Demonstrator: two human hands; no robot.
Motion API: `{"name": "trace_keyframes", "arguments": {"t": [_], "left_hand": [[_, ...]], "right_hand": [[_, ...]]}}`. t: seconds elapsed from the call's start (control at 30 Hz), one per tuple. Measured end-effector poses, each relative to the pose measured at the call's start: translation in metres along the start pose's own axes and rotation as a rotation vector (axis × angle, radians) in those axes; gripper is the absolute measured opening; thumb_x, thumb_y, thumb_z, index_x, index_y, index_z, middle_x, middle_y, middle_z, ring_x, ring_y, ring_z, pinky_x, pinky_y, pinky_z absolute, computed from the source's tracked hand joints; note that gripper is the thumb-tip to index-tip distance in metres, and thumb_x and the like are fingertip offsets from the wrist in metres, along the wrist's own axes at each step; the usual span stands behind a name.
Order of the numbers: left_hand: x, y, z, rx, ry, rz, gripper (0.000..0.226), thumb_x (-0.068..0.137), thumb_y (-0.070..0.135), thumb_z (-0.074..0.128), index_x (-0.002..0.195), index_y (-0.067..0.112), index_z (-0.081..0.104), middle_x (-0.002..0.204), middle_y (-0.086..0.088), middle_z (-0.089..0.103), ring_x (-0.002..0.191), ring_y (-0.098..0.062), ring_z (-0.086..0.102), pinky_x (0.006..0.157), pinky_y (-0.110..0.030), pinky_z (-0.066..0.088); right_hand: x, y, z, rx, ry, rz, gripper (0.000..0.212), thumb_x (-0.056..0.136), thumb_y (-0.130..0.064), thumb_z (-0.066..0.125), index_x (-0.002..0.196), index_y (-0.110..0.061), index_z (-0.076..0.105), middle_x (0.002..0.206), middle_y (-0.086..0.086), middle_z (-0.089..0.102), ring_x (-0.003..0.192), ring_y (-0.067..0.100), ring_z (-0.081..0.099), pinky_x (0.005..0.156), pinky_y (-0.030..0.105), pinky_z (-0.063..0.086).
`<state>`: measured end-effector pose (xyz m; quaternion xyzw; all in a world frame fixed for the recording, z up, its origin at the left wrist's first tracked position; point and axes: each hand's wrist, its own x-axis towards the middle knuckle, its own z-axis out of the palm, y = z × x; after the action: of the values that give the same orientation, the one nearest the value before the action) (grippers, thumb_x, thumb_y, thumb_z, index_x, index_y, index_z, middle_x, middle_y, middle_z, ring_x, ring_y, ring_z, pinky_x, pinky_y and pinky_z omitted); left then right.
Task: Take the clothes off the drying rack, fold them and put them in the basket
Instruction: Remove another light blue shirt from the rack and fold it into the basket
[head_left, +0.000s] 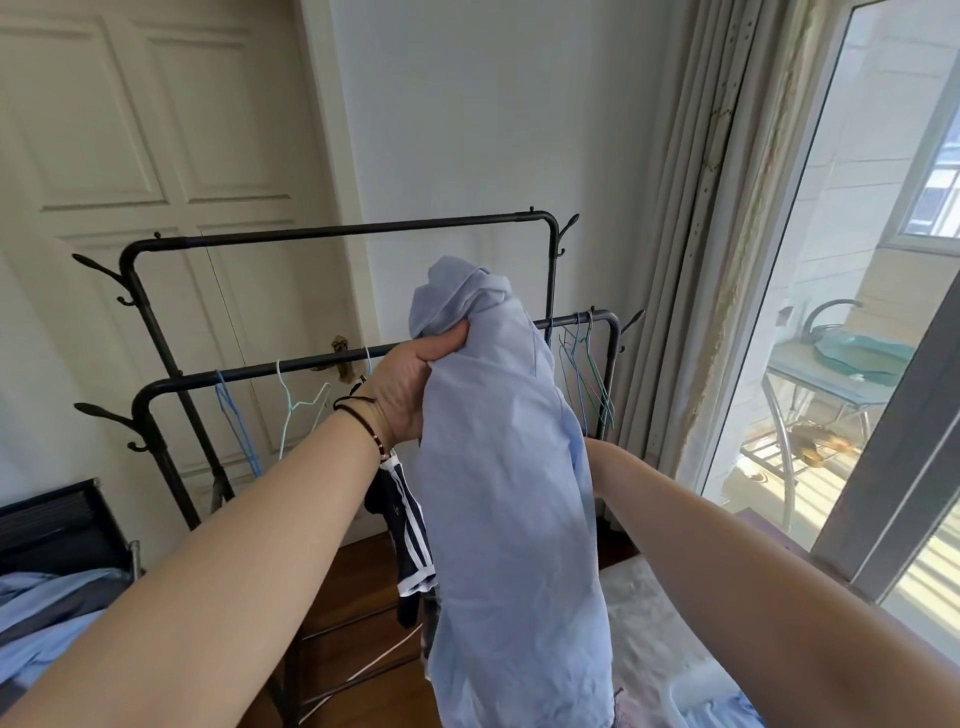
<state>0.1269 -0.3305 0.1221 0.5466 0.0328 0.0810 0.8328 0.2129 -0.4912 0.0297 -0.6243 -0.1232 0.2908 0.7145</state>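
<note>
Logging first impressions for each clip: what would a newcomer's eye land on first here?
The pale blue garment hanging down the centre of the frame, bunched at its top in the left hand; the right hand is hidden behind the cloth. Behind it stands the black drying rack, with bare wire hangers on its lower rail and a dark white-striped garment hanging below the left wrist. Bright sun comes through the window at right.

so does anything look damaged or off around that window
Yes: the window frame edge beside the curtain looks peeling and crumbly, with rough flaking running down its length. Nothing odd on the drying rack, only bare hangers.
</note>
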Motion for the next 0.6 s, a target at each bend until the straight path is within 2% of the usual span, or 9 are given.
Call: {"name": "trace_keyframes", "arguments": {"t": [0.03,0.1,0.13,0.17,0.2,0.27,0.37,0.47,0.6], "left_hand": [[0.0,0.0,0.001,0.002,0.003,-0.006,0.024,0.091,0.028,0.059,0.103,0.012,0.072,0.096,-0.007,0.075,0.086,-0.024,0.072,0.079,-0.036,0.058],[0.001,0.001,0.002,-0.002,-0.004,-0.015,0.027,0.092,0.029,0.057,0.106,0.011,0.07,0.096,-0.008,0.074,0.087,-0.024,0.072,0.077,-0.035,0.059],[0.002,0.002,0.003,-0.005,-0.007,-0.015,0.027,0.092,0.03,0.057,0.107,0.01,0.07,0.097,-0.009,0.074,0.086,-0.024,0.072,0.076,-0.035,0.06],[0.002,0.003,0.002,-0.009,-0.008,-0.01,0.027,0.093,0.029,0.056,0.107,0.01,0.069,0.097,-0.009,0.074,0.086,-0.024,0.072,0.075,-0.034,0.06],[0.002,0.004,0.001,-0.011,-0.005,-0.001,0.027,0.095,0.029,0.055,0.107,0.01,0.069,0.096,-0.009,0.074,0.085,-0.024,0.072,0.073,-0.034,0.06],[0.002,0.006,-0.003,-0.015,0.012,0.023,0.025,0.096,0.028,0.055,0.106,0.01,0.069,0.095,-0.009,0.075,0.084,-0.023,0.073,0.072,-0.033,0.06],[0.003,0.01,-0.011,-0.013,0.037,0.039,0.027,0.094,0.028,0.058,0.11,0.01,0.069,0.102,-0.01,0.074,0.092,-0.025,0.072,0.076,-0.035,0.059],[0.005,0.013,-0.016,0.005,0.088,0.052,0.029,0.091,0.028,0.062,0.113,0.011,0.068,0.107,-0.011,0.072,0.095,-0.025,0.071,0.078,-0.036,0.059],[0.008,0.012,-0.018,0.042,0.161,0.065,0.032,0.088,0.031,0.067,0.114,0.012,0.067,0.108,-0.01,0.072,0.093,-0.024,0.071,0.075,-0.036,0.058]], "right_hand": [[0.004,0.012,0.0,0.147,-0.007,-0.106,0.035,0.101,-0.027,0.047,0.129,-0.006,0.051,0.096,0.001,0.06,0.097,0.015,0.059,0.077,0.021,0.048],[0.017,0.036,0.0,0.209,0.094,-0.173,0.086,0.071,-0.064,0.071,0.117,0.008,0.057,0.094,0.021,0.06,0.113,0.032,0.058,0.09,0.037,0.046],[0.012,0.036,0.003,0.213,0.123,-0.183,0.084,0.065,-0.06,0.078,0.106,0.01,0.06,0.082,0.018,0.056,0.088,0.026,0.055,0.09,0.038,0.043],[0.005,0.032,0.004,0.193,0.156,-0.188,0.06,0.073,-0.047,0.076,0.094,0.008,0.062,0.071,0.009,0.05,0.081,0.013,0.037,0.085,0.036,0.04],[0.005,0.032,0.001,0.168,0.137,-0.167,0.033,0.084,-0.033,0.069,0.079,-0.001,0.061,0.062,0.002,0.045,0.069,0.017,0.041,0.078,0.032,0.039],[0.008,0.024,-0.004,0.157,0.144,-0.121,0.032,0.097,-0.016,0.056,0.066,-0.014,0.049,0.054,-0.003,0.039,0.059,0.013,0.033,0.062,0.025,0.037],[0.017,0.01,-0.009,0.059,-0.03,0.048,0.023,0.088,-0.038,0.066,0.088,-0.015,0.069,0.083,0.005,0.062,0.076,0.018,0.056,0.079,0.024,0.048],[0.029,0.005,-0.024,0.126,-0.171,0.244,0.076,0.084,-0.08,0.036,0.118,-0.022,0.072,0.129,0.008,0.064,0.123,0.031,0.056,0.112,0.048,0.035],[0.028,0.004,-0.027,0.171,-0.464,0.322,0.11,0.062,-0.097,0.03,0.135,-0.02,0.059,0.143,0.01,0.052,0.133,0.034,0.048,0.115,0.051,0.029]]}}
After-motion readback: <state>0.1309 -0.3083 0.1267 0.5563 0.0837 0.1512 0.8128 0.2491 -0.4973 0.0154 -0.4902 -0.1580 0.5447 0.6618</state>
